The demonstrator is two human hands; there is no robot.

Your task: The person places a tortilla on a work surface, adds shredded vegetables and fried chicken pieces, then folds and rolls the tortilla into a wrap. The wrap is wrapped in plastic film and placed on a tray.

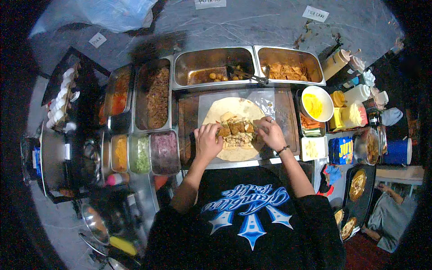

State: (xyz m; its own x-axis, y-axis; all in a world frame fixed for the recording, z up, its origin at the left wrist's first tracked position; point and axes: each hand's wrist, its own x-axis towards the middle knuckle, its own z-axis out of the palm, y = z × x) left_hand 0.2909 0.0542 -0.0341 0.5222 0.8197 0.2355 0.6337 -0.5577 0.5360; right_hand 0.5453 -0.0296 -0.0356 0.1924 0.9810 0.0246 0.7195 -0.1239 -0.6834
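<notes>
A round tortilla (234, 107) lies on a clear plastic sheet (266, 100) atop a brown board. Across its middle sits a row of browned filling pieces (235, 127), with a pale chopped filling (239, 141) on the near side. My left hand (208, 140) is closed at the tortilla's left edge, its fingertips bent against the end of the filling. At the opposite edge, my right hand (271, 134) has its fingers bent down and drawn together beside the filling. The fingers partly hide both edges of the tortilla.
Behind the board stand metal pans, one with tongs (246, 74). A pan of dark minced filling (158, 99) and tubs of chopped vegetables (142, 154) flank the left. On the right are a bowl of yellow shreds (313, 104), sauce bottles (357, 94) and a griddle (362, 189).
</notes>
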